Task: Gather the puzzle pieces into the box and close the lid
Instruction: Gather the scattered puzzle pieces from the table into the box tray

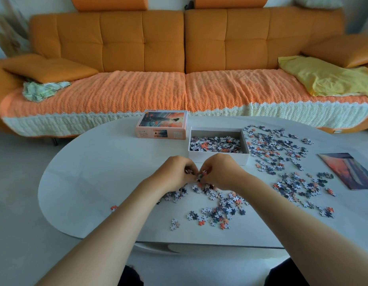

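The left hand (174,172) and the right hand (220,172) meet just in front of the box (218,158), low over the white tabletop (96,172). The fingers (188,169) of both hands are curled inward and pinch a small clump of puzzle pieces (202,175) between them, so both hands are grasping pieces, not released.

The box is an open white cardboard tray with straight thin walls, and it already holds a shallow layer of pieces. Its lid (162,124), with a printed orange picture on top, lies apart on the tabletop, to the left and behind the box. Many loose pieces (278,149) are spread to the right of the box, and another scatter (222,205) lies near the person, under and beside the right forearm. One single orange piece (113,207) sits alone at the left. A printed picture sheet (352,170) rests flat at the far right.

The pieces seem very light, thin and stiff, made of cut cardboard with knobs and notches. I think they slide easily on this smooth tabletop, so sweeping them into a heap with the hand edges and then cupping from both sides should work better than picking them one by one. The box and the lid probably are light also; the lid is best taken by its two short sides and lowered straight over the tray.
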The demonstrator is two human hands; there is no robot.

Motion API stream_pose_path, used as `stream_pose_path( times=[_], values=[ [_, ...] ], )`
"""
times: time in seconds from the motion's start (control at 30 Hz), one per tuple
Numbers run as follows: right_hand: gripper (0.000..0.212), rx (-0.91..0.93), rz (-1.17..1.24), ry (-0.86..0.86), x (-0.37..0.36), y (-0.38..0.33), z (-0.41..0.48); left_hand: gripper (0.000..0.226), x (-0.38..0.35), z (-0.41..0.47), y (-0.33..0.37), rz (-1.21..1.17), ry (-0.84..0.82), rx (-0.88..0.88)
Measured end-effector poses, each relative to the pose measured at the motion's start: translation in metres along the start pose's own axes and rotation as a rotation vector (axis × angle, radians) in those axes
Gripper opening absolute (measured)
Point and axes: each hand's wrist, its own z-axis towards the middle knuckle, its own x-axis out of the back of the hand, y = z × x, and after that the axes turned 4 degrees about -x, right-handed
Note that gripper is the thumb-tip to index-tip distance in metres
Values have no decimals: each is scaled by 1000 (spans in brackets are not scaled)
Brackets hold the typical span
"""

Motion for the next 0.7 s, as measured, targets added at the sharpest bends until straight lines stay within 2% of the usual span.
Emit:
stream_pose_path(
  times=[0.17, 0.33, 0.47, 0.5, 0.57, 0.63, 0.7],
  values=[
    [3, -20, 243, 17, 24, 11, 6, 7, 15, 17, 14, -118, 58, -22],
    [5, -43, 427, 210, 49, 20, 21, 4, 24, 53, 28, -197, 193, -66],
    [9, 29, 294, 424, 52, 30, 39, 8, 16, 80, 30, -239, 288, -88],
    [16, 37, 257, 427, 51, 33, 43, 9, 14, 83, 29, -261, 288, -91],
    [30, 18, 125, 325, 47, 41, 52, 15, 11, 86, 26, -233, 267, -84],
    [35, 41, -12, 240, 43, 48, 56, 21, 10, 88, 22, -116, 241, -79],
    [37, 105, -23, 242, 42, 52, 56, 26, 11, 89, 18, -22, 225, -90]
  ],
)
